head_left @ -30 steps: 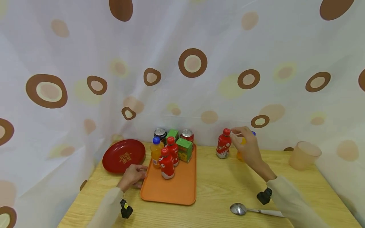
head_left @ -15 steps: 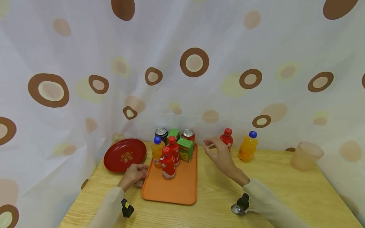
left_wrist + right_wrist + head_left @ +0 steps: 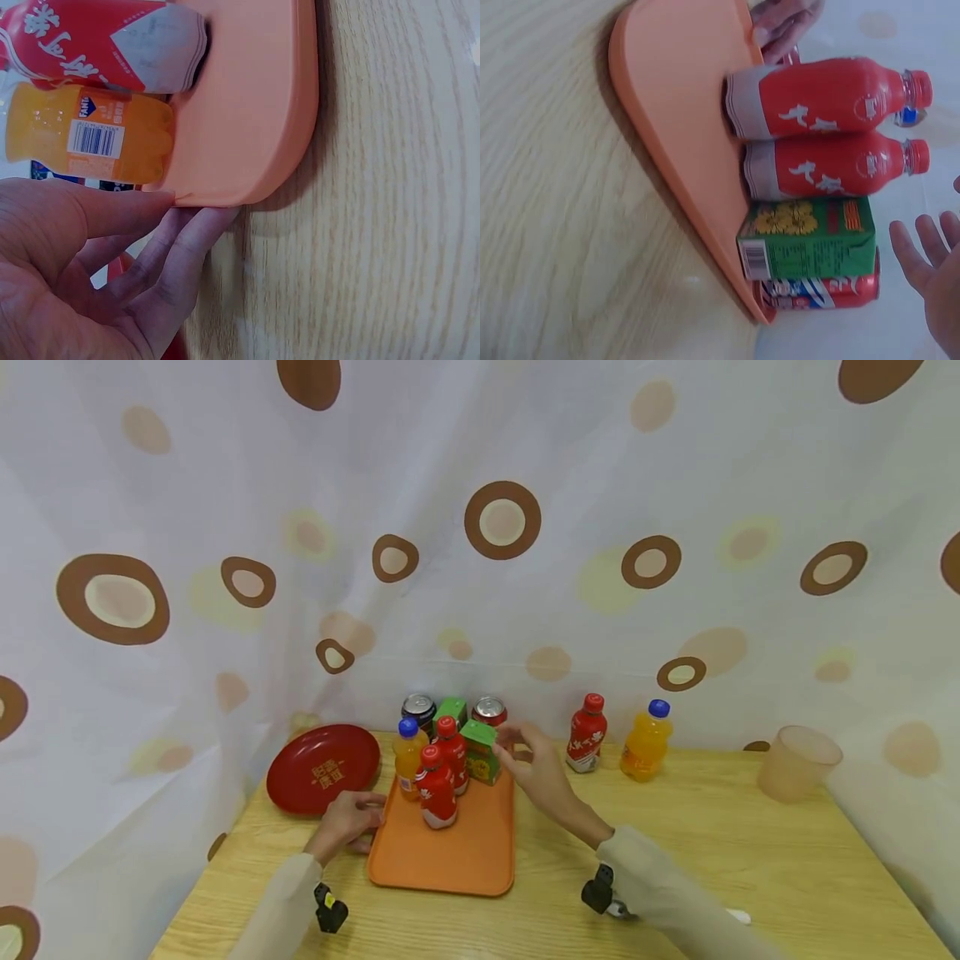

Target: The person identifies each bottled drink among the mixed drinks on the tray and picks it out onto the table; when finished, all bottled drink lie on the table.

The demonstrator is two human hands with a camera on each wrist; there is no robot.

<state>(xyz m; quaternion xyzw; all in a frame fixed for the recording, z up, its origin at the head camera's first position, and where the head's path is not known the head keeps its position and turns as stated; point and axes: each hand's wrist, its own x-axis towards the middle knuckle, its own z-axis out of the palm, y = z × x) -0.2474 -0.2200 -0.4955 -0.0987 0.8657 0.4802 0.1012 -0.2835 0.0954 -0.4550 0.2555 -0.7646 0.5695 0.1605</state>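
An orange tray point(image 3: 442, 864) bears two red-capped bottles point(image 3: 438, 789), an orange soda bottle point(image 3: 112, 135), green drink cartons point(image 3: 810, 240) and two cans point(image 3: 489, 710). At the tray's left rim my left hand point(image 3: 347, 822) pinches the edge, thumb on top and fingers below, as the left wrist view shows. My right hand point(image 3: 543, 777) hovers at the tray's right side by the front green carton, fingers spread and nothing in them. In the right wrist view that hand stands apart from the carton.
A red plate point(image 3: 324, 768) leans at the left behind my left hand. Right of the tray stand another red bottle point(image 3: 587, 735) and an orange soda bottle point(image 3: 647, 743). Farther right is a frosted cup point(image 3: 798, 764). A spoon point(image 3: 738, 916) lies partly under my right sleeve.
My right hand has moved left from the bottles at the right to beside the tray's green carton. The left hand stays on the tray rim.
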